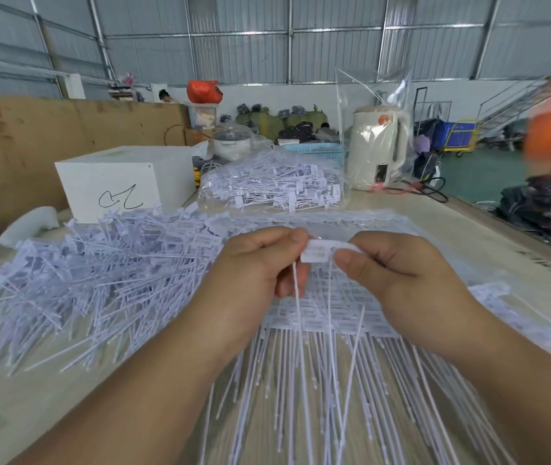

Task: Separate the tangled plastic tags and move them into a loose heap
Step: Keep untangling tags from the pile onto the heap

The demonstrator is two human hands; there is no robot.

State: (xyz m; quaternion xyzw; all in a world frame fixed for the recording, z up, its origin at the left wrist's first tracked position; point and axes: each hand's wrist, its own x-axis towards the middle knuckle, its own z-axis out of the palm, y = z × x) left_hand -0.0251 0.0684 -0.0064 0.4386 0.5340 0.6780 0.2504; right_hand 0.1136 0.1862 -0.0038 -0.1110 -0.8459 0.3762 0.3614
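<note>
Both hands meet at mid-frame over a flat sheet of joined white plastic tags [334,317], whose long thin tails run toward me. My left hand [260,266] pinches one side of a small white tag cluster [317,254], and my right hand [398,273] pinches the other side. A few tails hang down from the held cluster. A wide loose heap of separated tags [99,273] lies on the table to the left of my hands.
A clear bag full of tags [274,186] lies behind the sheet. A white box [123,179] stands at the back left, a cream kettle [378,149] under clear plastic at the back right. The wooden table's right edge [515,229] borders a floor with orange and dark items.
</note>
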